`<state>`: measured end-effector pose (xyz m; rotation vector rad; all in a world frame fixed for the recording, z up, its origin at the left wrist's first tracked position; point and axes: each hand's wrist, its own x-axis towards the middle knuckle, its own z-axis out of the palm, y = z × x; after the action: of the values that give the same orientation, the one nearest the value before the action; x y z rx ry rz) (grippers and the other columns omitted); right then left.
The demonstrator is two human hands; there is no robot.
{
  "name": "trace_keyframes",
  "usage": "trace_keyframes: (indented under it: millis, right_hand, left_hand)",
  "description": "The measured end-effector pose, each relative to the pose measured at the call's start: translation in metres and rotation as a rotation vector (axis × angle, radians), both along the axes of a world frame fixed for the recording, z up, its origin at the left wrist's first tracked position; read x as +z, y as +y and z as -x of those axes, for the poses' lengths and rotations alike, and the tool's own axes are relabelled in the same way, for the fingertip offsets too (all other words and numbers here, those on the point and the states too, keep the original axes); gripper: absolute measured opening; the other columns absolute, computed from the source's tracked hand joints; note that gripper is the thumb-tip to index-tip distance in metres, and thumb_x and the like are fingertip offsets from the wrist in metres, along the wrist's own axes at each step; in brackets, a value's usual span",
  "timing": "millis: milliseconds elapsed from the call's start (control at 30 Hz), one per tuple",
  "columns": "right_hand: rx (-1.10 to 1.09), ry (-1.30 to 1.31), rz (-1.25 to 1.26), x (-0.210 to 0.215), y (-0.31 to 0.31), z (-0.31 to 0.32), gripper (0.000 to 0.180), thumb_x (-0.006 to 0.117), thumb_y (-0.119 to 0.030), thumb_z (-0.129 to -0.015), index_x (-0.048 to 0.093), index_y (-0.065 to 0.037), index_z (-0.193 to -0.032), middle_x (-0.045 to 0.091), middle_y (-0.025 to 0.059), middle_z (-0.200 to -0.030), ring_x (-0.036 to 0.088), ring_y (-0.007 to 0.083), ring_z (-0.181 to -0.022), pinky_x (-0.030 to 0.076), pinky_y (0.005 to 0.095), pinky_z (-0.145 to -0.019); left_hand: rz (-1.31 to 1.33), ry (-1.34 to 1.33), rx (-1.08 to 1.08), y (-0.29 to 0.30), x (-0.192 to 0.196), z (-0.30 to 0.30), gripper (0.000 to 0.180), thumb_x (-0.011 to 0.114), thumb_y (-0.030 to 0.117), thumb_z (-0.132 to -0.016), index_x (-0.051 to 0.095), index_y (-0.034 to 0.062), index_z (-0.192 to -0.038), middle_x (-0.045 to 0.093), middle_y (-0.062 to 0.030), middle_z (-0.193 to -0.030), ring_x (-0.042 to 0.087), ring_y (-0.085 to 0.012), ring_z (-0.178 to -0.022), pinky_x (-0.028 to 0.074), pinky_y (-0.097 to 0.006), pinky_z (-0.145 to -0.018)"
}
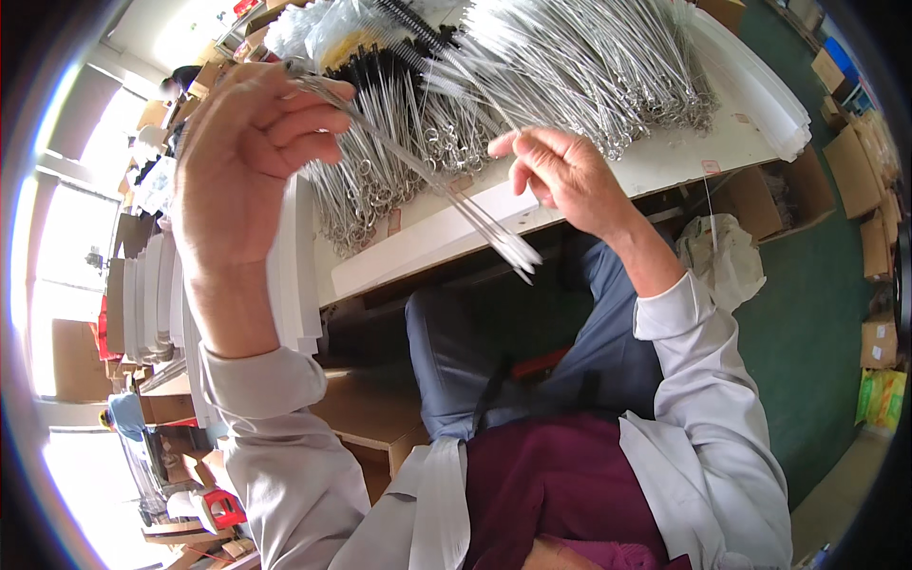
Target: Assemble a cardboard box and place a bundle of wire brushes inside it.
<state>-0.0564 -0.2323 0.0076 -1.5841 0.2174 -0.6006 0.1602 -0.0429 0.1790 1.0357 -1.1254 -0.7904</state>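
Observation:
My left hand (256, 142) is raised over the table's left side, fingers curled around a small bunch of thin metal rods (437, 180). The rods slant down to the right and end in pale, pointed tips. To the right, my right hand (570, 180) has thumb and forefinger pinched at the lower end of a thin wire brush (480, 90), which is smeared by motion. Below the brush lie many wire-handled brushes with black bristles (380, 71), their looped ends toward me. A larger heap of silvery wire brushes (589, 66) spreads across the table behind my right hand.
The white table (427, 256) has its front edge just beyond my knees. Clear plastic bags (318, 33) lie at the back left. A pale sack (722, 261) and an open cardboard box (793, 195) stand right of my legs. White strips (157, 294) stack at left.

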Motion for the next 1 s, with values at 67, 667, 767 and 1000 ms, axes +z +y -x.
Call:
trace_keyframes:
  millis: [67,667,767,1000]
  right_hand:
    - [0.072,0.013,-0.049,-0.007,0.015,0.001,0.036,0.049,-0.029,-0.113,0.070,-0.001,-0.110,0.068,0.0034,-0.082,0.047,0.0047,-0.059,0.043,0.0202,-0.054]
    - [0.244,0.203,-0.471,-0.056,0.102,0.032,0.038,0.050,-0.029,-0.113,0.069,0.001,-0.124,0.065,0.0015,-0.082,0.050,0.0024,-0.059,0.044,0.0186,-0.052]
    - [0.207,0.219,-0.463,-0.064,0.107,0.032,0.037,0.054,-0.031,-0.111,0.070,-0.001,-0.126,0.069,0.0006,-0.091,0.047,0.0005,-0.061,0.040,0.0173,-0.052]
    - [0.075,0.195,-0.442,-0.077,0.121,0.028,0.042,0.058,-0.035,-0.109,0.067,0.001,-0.130,0.072,0.0020,-0.096,0.046,0.0011,-0.065,0.041,0.0186,-0.057]
  left_hand:
    - [-0.014,0.072,-0.004,0.003,-0.017,0.005,0.023,0.049,0.013,-0.106,0.061,-0.0057,-0.111,0.072,-0.0302,-0.103,0.076,-0.0343,-0.092,0.064,-0.040,-0.074]
    - [-0.150,0.451,0.241,0.046,-0.135,0.002,0.013,0.057,0.010,-0.103,0.062,-0.0017,-0.099,0.073,-0.0258,-0.093,0.076,-0.0331,-0.082,0.064,-0.040,-0.070]
    - [-0.138,0.496,0.240,0.046,-0.145,0.000,0.012,0.057,0.009,-0.103,0.063,-0.0015,-0.100,0.073,-0.0267,-0.094,0.076,-0.0338,-0.083,0.064,-0.040,-0.070]
    - [-0.132,0.569,0.241,0.048,-0.159,-0.001,0.010,0.058,0.008,-0.102,0.063,-0.0004,-0.101,0.074,-0.0264,-0.093,0.076,-0.0340,-0.082,0.064,-0.041,-0.070]
